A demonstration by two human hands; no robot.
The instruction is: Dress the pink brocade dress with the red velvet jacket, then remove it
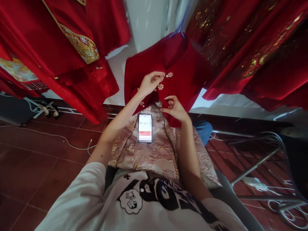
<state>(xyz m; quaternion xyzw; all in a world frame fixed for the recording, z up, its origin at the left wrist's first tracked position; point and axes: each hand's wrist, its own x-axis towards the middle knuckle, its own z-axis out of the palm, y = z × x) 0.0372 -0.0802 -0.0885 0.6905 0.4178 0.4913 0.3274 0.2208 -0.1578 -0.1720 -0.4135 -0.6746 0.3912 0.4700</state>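
A red jacket (190, 77) with flower-shaped, jewelled buttons hangs in front of me on a blue hanger (179, 30). With thumb and fingers pinched, my left hand (151, 84) is at the front edge of the jacket, beside the top flower button (170, 74). Another flower button (160, 86) shows just below those fingertips. Lower down, my right hand (177, 110) is at the jacket front, its thumb and fingers apart around a partly hidden lower button (170, 104). More jewelled trim (142, 104) shows on the jacket's left side.
A lit phone (145, 128) lies on the pinkish patterned cloth (161, 154) over my lap. Red embroidered garments (72, 35) hang at left, and gold-sequined ones (240, 48) at right. A metal-framed chair (257, 163) stands at right. A white cable (69, 146) crosses the tiled floor.
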